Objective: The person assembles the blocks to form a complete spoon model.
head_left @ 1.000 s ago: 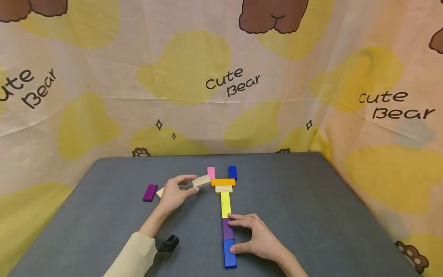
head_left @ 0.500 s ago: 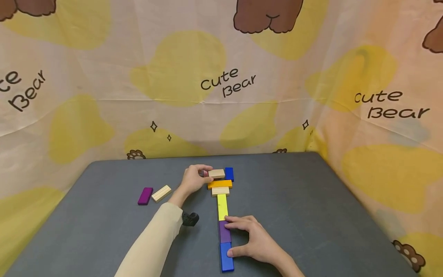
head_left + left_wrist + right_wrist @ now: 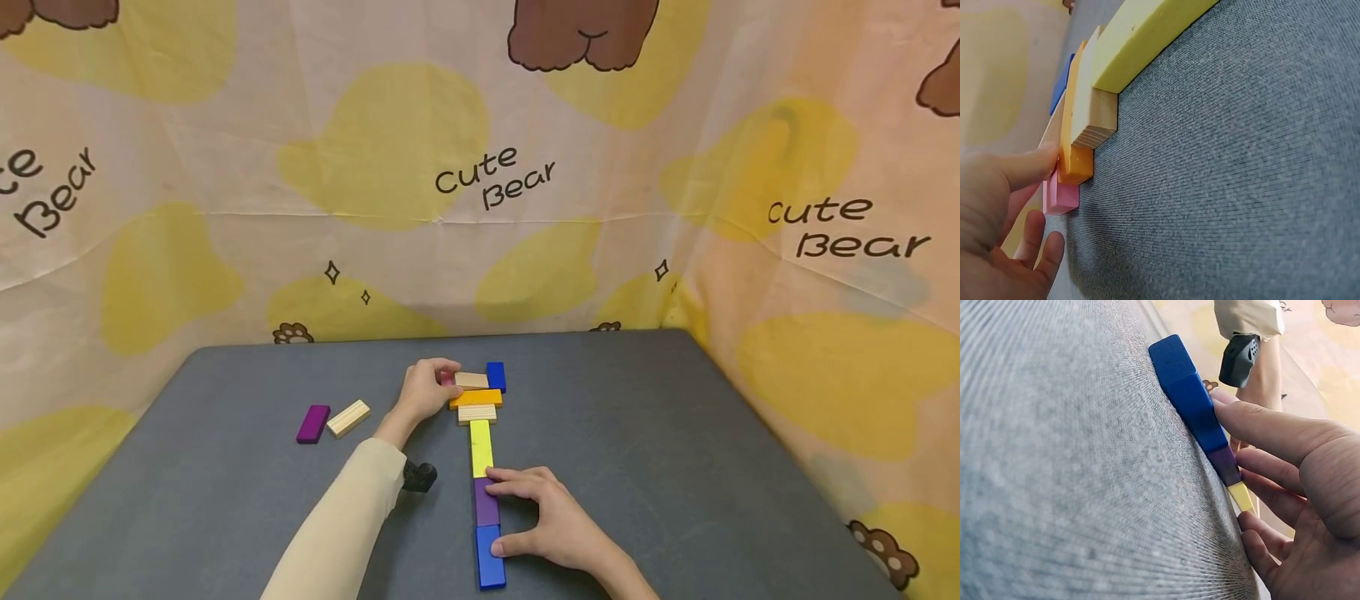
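Observation:
My left hand (image 3: 426, 390) pinches a plain wooden block (image 3: 472, 381), which lies between a pink block (image 3: 1063, 195) and a dark blue block (image 3: 497, 377). Just in front, an orange block (image 3: 476, 399) lies crosswise, followed by another wooden block (image 3: 477, 413). From there a yellow block (image 3: 481, 448), a purple block (image 3: 486, 502) and a blue block (image 3: 491, 556) run end to end toward me. My right hand (image 3: 555, 521) rests on this row with fingers spread, thumb on the blue block and fingertips by the purple and yellow ones. My left fingers partly hide the pink block.
Left of the figure, a dark purple block (image 3: 312, 424) and a loose wooden block (image 3: 348, 418) lie on the grey table (image 3: 675, 467). A printed cloth (image 3: 390, 150) hangs behind and around the table. My left wrist wears a black band (image 3: 420, 477).
My left hand has carried the wooden block right, from over the table to between the pink and dark blue blocks, and lowered it there. The right hand stays on the row.

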`<state>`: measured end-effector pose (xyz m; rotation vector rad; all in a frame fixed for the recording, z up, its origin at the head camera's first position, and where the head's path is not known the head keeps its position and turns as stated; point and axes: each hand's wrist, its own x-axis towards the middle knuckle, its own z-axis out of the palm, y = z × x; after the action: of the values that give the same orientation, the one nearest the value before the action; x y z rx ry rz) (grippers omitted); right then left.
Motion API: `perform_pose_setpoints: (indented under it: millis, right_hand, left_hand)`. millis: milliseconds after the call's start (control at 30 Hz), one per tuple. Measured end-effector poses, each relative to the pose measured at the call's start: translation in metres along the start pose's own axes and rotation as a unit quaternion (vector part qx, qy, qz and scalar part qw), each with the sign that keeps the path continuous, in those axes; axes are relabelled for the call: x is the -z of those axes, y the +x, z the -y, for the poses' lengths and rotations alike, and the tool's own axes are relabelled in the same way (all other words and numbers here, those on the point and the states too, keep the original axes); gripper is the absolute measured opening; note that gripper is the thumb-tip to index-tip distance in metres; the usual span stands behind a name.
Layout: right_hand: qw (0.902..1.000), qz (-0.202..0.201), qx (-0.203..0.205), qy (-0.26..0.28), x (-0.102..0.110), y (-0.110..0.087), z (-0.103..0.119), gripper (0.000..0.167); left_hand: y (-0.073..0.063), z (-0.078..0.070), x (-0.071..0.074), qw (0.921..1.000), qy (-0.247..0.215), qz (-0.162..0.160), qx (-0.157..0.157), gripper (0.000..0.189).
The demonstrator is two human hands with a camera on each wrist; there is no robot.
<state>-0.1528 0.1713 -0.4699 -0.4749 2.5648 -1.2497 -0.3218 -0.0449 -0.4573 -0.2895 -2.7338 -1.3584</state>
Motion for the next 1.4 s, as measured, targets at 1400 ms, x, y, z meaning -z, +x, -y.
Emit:
perform_pose_setpoints:
  millis: [1400]
  right_hand:
    - [1.0000, -0.004, 0.001, -0.006, -0.0015, 0.0001, -0.0023, 0.063]
  left_hand:
    - [-0.0012, -0.0049, -0.0048, 0.9997, 0.011, 0.020, -0.001, 0.028]
